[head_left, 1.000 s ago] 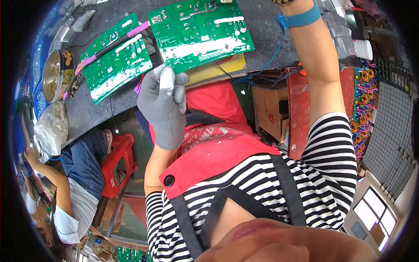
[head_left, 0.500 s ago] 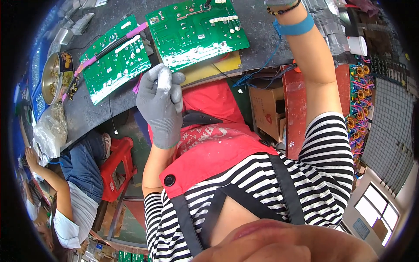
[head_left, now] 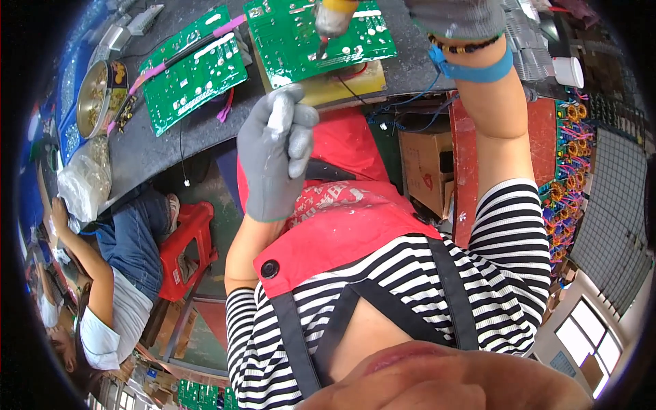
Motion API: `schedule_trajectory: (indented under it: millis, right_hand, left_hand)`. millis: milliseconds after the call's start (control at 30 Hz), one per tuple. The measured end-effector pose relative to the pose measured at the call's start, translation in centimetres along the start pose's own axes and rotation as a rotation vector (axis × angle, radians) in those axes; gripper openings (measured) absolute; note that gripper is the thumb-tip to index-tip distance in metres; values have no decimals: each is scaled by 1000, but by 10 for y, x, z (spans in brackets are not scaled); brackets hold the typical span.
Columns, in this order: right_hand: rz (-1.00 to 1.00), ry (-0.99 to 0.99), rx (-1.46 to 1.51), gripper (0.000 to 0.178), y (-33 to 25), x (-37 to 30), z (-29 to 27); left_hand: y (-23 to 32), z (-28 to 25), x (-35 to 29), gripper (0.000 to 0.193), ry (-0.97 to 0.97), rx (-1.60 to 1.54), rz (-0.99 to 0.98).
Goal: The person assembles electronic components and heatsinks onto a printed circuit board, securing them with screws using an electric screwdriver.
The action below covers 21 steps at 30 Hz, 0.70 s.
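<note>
My left hand (head_left: 277, 154), in a grey glove with a whitish patch on one finger, is held in front of the table's near edge. Its fingers are curled together, and whatever may be between them is hidden. Beyond them lies a green circuit board (head_left: 294, 41) with white and silvery solder spots. An electric screwdriver (head_left: 333, 22) with a yellow body and silver nose points down onto this board, its tip near the lower middle. My gloved right hand (head_left: 461, 19) reaches past the upper edge, fingers cut off; the screwdriver moves together with it.
A second green board (head_left: 191, 75) lies to the left, with a black-and-pink cable across it. A round tin (head_left: 102, 99) and a plastic bag (head_left: 85, 181) are farther left. A white cup (head_left: 567, 72) stands right. Another person sits at left near a red stool (head_left: 188, 253).
The screwdriver has come down into view over the board, and my right hand has moved lower. My left hand has shifted right and slightly up, still curled. The view has shifted a little.
</note>
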State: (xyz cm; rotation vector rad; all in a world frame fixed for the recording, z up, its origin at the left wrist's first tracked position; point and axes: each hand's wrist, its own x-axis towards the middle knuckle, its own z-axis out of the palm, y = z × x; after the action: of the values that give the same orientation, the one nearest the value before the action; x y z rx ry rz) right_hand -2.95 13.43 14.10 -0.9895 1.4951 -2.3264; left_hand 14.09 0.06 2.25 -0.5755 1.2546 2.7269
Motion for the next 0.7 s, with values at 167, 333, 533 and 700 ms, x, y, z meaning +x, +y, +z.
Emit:
schedule_trajectory:
  millis: [167, 333, 533, 700]
  right_hand:
    - [300, -23, 134, 60, 2, -10, 29]
    - [-103, -226, 205, 64, 52, -17, 14]
    - [67, -109, 369, 63, 34, -30, 18]
    - [-18, -139, 240, 63, 37, -32, 15]
  left_hand:
    - [-7, -5, 9, 38, -141, -217, -64]
    - [-9, 0, 6, 41, -125, -297, -97]
    - [-6, 10, 6, 43, -117, -289, -115]
    - [-12, 13, 5, 46, -87, -237, -66]
